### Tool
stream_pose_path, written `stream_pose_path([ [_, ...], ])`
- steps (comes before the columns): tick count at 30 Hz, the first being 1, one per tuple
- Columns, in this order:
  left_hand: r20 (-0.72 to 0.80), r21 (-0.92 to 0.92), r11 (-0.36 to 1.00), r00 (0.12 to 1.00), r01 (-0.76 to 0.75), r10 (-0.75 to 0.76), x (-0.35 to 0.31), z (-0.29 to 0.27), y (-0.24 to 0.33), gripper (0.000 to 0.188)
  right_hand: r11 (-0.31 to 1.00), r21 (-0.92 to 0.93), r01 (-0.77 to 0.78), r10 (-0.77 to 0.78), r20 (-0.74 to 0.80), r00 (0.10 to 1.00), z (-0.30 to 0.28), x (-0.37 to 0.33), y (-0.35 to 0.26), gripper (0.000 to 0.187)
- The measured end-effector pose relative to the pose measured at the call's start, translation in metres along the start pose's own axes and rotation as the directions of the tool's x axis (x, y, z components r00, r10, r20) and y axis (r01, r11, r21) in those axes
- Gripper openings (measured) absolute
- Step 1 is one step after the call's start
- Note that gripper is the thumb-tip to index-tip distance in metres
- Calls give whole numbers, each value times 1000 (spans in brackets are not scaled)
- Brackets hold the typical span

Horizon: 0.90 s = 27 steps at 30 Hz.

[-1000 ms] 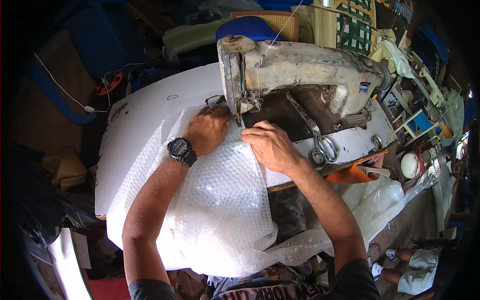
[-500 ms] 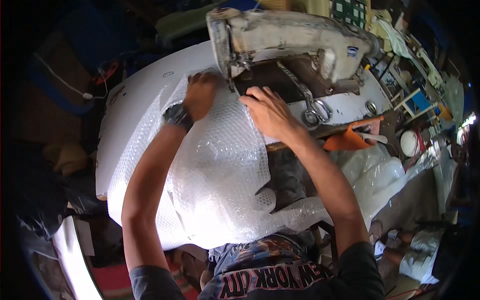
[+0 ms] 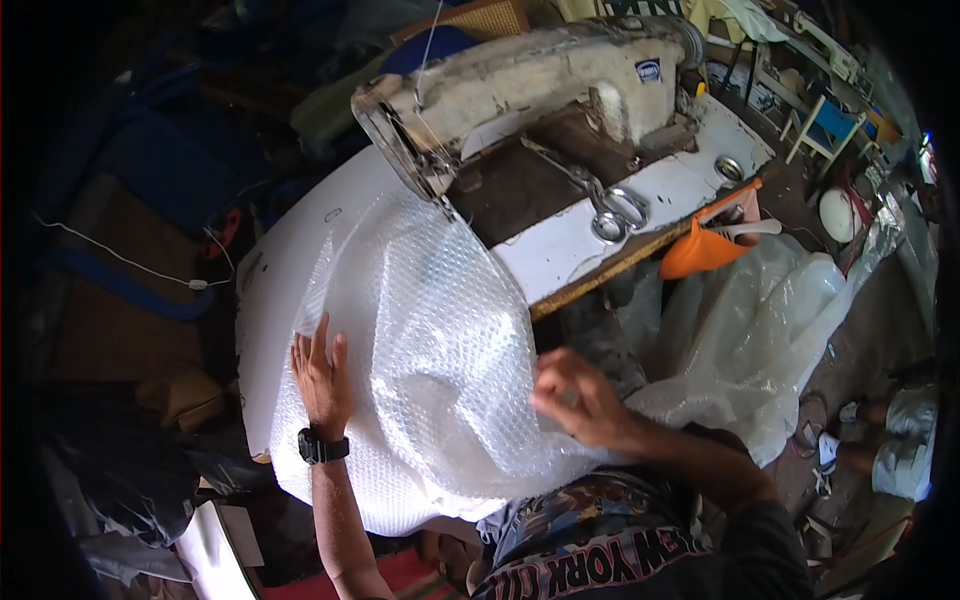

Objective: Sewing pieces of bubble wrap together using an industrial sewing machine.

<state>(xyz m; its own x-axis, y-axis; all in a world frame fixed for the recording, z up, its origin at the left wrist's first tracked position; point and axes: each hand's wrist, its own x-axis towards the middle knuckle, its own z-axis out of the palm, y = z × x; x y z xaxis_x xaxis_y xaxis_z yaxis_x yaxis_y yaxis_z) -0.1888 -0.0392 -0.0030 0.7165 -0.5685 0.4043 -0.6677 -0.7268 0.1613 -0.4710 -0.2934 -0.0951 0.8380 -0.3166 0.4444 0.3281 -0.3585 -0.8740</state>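
A large sheet of clear bubble wrap (image 3: 440, 300) lies in loose folds over the white table and hangs toward my lap. My left hand (image 3: 322, 378), with a black watch (image 3: 322, 446) on the wrist, rests on its left part, palm down and fingers stretched. At the sheet's right edge is my right hand (image 3: 585, 400), slightly blurred. Its fingers are curled toward the thumb; whether they pinch the wrap's edge is hard to make out. The far end of the wrap reaches the needle end of a worn, cream sewing machine (image 3: 540, 85).
Metal scissors (image 3: 605, 205) and a small metal ring (image 3: 729, 169) lie on the white table (image 3: 545, 250). An orange pouch (image 3: 700, 245) hangs at its right edge. More clear plastic (image 3: 750, 330) trails right. Another person's legs (image 3: 880, 450) show at the far right.
Both hands have drawn back from beside the machine's needle toward my body, the left to the sheet's left part and the right along its right edge. The bubble wrap has bunched into new folds.
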Motion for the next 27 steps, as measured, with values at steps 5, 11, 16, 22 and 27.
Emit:
stream_pose_path([
  [5, 36, -46, 997, 997, -68, 70, 8, 9, -37, 51, 979, 190, -76, 44, 169, 985, 31, -3, -17, 24],
  [11, 28, -152, 977, 988, -149, 155, 57, 15, -59, 43, 922, 285, -263, 218, 180, 959, 42, -11, -34, 24],
  [16, 35, -65, 976, 977, -207, 209, 69, 13, -68, 42, 933, 292, -211, 193, 90, 977, 22, -27, -72, 19],
  [22, -88, -24, 874, 872, -485, 482, 57, -30, 99, 36, 945, 231, -232, 150, 327, 933, -5, -29, -106, 15],
  [27, 194, -142, 605, 578, -783, 793, -18, -33, 187, 19, 953, 304, 1, -112, 345, 932, -33, 1, -91, 16],
])
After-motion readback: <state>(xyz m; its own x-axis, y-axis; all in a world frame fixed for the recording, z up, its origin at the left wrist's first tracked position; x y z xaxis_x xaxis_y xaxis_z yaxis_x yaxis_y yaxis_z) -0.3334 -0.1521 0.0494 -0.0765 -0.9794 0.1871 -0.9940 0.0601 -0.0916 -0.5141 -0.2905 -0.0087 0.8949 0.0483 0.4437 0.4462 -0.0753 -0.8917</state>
